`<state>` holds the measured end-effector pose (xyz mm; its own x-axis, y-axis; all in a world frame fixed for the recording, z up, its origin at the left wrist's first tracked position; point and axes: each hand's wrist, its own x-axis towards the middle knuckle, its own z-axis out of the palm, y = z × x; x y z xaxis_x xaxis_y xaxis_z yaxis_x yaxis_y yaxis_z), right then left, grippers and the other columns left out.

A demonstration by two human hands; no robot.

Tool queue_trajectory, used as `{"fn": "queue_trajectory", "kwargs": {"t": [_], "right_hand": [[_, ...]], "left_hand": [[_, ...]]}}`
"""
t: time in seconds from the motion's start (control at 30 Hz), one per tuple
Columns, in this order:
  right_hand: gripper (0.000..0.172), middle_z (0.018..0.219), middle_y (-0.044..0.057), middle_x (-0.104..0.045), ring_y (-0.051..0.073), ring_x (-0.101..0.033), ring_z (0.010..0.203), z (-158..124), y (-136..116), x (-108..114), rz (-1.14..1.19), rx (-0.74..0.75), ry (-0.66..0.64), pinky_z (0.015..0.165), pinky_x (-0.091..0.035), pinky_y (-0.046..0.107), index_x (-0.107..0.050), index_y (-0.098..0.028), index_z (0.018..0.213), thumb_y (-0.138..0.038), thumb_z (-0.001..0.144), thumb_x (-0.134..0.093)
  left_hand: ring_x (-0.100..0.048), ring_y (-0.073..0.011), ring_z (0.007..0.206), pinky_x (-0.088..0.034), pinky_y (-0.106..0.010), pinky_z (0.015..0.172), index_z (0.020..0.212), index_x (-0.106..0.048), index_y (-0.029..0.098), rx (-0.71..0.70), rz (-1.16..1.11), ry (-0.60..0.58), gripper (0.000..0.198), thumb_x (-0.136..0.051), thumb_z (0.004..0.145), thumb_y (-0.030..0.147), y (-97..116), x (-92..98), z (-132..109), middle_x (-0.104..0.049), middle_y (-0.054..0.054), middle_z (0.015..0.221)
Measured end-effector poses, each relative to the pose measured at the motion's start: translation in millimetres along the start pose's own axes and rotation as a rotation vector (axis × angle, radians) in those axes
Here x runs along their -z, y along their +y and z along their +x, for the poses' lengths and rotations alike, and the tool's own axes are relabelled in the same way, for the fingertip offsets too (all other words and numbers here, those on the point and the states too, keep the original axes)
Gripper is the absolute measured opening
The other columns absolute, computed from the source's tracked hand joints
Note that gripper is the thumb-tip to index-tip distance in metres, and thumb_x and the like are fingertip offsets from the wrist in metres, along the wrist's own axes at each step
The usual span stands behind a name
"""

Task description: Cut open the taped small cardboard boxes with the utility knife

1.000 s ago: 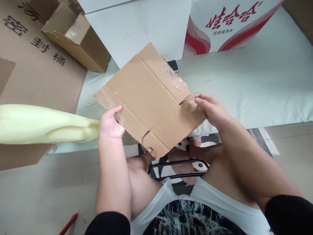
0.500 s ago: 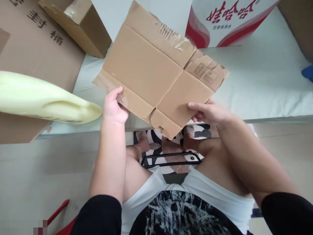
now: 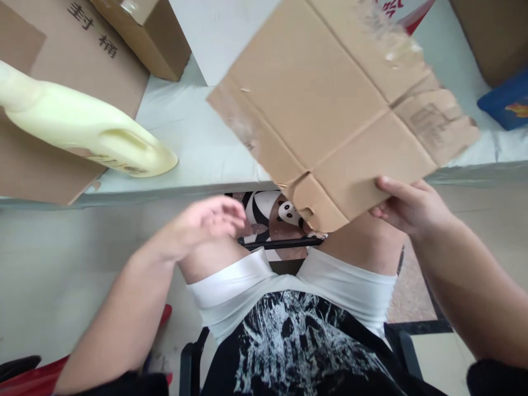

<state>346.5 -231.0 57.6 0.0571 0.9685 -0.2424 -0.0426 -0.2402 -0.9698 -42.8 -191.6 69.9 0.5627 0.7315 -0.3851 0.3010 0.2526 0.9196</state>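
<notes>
A flattened cardboard box (image 3: 305,82), creased and with torn tape along its far edge, is held tilted above the table's front edge. My right hand (image 3: 412,206) grips its near right edge, thumb on top and fingers underneath. Off the cardboard, my left hand (image 3: 216,217) hangs over my lap, loosely curled and a little blurred by motion. Nothing shows in it, and its fingers look slightly apart.
To the left, a pale yellow bottle (image 3: 86,124) lies over a large printed carton (image 3: 94,82). A smaller brown box (image 3: 160,44), a white box (image 3: 223,33) and a red-and-white carton (image 3: 416,16) stand behind. A blue container (image 3: 503,104) is at the right on the cloth-covered table (image 3: 165,121).
My left hand has let go of the cardboard and drawn back toward my lap. My right hand has carried the cardboard to the right, and the view has shifted.
</notes>
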Motion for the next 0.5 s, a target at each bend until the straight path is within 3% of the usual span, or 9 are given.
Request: {"fn": "queue_trajectory", "kwargs": {"t": [0.07, 0.1, 0.13, 0.2, 0.27, 0.37, 0.5], "right_hand": [[0.062, 0.037, -0.001, -0.048, 0.012, -0.051, 0.034, -31.3, -1.1, 23.9, 0.023, -0.089, 0.110, 0.033, -0.045, 0.023, -0.054, -0.019, 0.051, -0.063, 0.049, -0.098], [0.063, 0.037, 0.000, -0.048, 0.012, -0.050, 0.033, -48.5, -0.3, 33.5, 0.031, -0.144, 0.178, 0.032, -0.043, 0.022, -0.054, -0.019, 0.049, -0.063, 0.041, -0.099], [0.064, 0.037, 0.001, -0.049, 0.011, -0.049, 0.033, -66.6, 1.3, 41.5, 0.027, -0.190, 0.256, 0.032, -0.042, 0.022, -0.056, -0.018, 0.047, -0.063, 0.035, -0.100], [0.065, 0.037, 0.002, -0.048, 0.011, -0.048, 0.033, -104.5, 7.4, 53.1, 0.013, -0.272, 0.433, 0.031, -0.041, 0.022, -0.058, -0.018, 0.044, -0.064, 0.027, -0.100], [0.066, 0.038, 0.001, -0.046, 0.011, -0.047, 0.033, -141.1, 16.2, 60.2, 0.003, -0.315, 0.597, 0.030, -0.040, 0.023, -0.056, -0.019, 0.041, -0.065, 0.022, -0.099], [0.065, 0.041, -0.001, -0.042, 0.010, -0.043, 0.033, -184.1, 31.3, 65.2, 0.027, -0.310, 0.731, 0.030, -0.038, 0.025, -0.054, -0.021, 0.043, -0.062, 0.022, -0.100], [0.056, 0.057, -0.003, -0.050, 0.007, -0.040, 0.036, -208.1, 49.1, 71.6, 0.078, -0.242, 0.778, 0.028, -0.033, 0.023, -0.064, -0.025, 0.061, -0.055, 0.033, -0.102]], "left_hand": [[-0.075, -0.0242, 0.099, -0.061, -0.035, 0.086, 0.112, -0.074, 0.022, 0.202, 0.292, -0.320, 0.037, -0.073, 0.084, 0.045, -8.9, -35.6, -26.0, -0.078, -0.008, 0.111], [-0.074, -0.0241, 0.095, -0.059, -0.034, 0.082, 0.108, -0.074, 0.022, 0.310, 0.420, -0.419, 0.034, -0.071, 0.084, 0.047, -14.9, -55.4, -36.9, -0.078, -0.007, 0.107], [-0.074, -0.0257, 0.092, -0.057, -0.034, 0.078, 0.102, -0.074, 0.022, 0.386, 0.557, -0.453, 0.032, -0.068, 0.085, 0.048, -22.4, -75.3, -46.1, -0.078, -0.007, 0.102], [-0.072, -0.0322, 0.087, -0.053, -0.039, 0.075, 0.089, -0.074, 0.018, 0.409, 0.823, -0.512, 0.040, -0.068, 0.082, 0.057, -41.9, -110.6, -59.4, -0.076, -0.012, 0.092], [-0.069, -0.0330, 0.082, -0.048, -0.038, 0.072, 0.078, -0.071, 0.018, 0.416, 0.882, -0.591, 0.042, -0.069, 0.079, 0.061, -64.3, -134.9, -66.8, -0.072, -0.013, 0.082], [-0.059, -0.0246, 0.070, -0.039, -0.033, 0.066, 0.068, -0.060, 0.020, 0.352, 0.733, -0.643, 0.041, -0.059, 0.086, 0.057, -92.4, -148.3, -70.8, -0.063, -0.008, 0.073], [-0.042, -0.0156, 0.058, -0.030, -0.029, 0.058, 0.060, -0.044, 0.021, 0.337, 0.599, -0.672, 0.048, -0.048, 0.091, 0.058, -103.0, -135.9, -70.7, -0.050, -0.001, 0.063]]}}
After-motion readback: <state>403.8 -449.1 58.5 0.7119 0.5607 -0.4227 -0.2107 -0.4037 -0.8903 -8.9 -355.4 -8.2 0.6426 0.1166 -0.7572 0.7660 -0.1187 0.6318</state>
